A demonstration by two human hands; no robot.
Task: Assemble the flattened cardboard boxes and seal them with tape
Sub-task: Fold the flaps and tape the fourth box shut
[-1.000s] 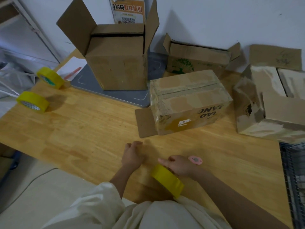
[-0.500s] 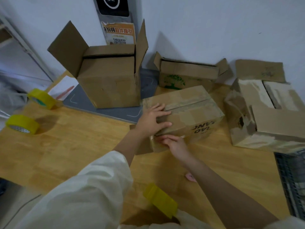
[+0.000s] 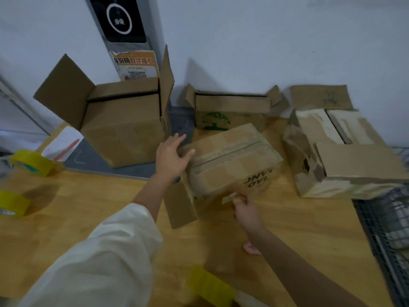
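Note:
A worn brown cardboard box (image 3: 234,160) with printed letters lies mid-table, one side flap (image 3: 179,202) hanging open on the left. My left hand (image 3: 171,157) is spread flat against the box's upper left corner. My right hand (image 3: 245,209) grips the box's lower front edge, fingers curled under it. A yellow tape roll (image 3: 209,285) lies at the table's near edge, close to my body. A small pink cutter (image 3: 251,249) sits on the wood, partly hidden by my right forearm.
A tall open box (image 3: 124,127) stands on a grey scale (image 3: 88,160) at back left. A low box with a green print (image 3: 230,114) and a torn box (image 3: 340,156) line the wall. Two more yellow tape rolls (image 3: 33,161) (image 3: 12,203) lie at left. A wire basket (image 3: 389,235) borders the right.
Both hands left the tape roll and cutter and reached forward to the middle box. My left hand slid to its left corner; my right hand took the lower front edge.

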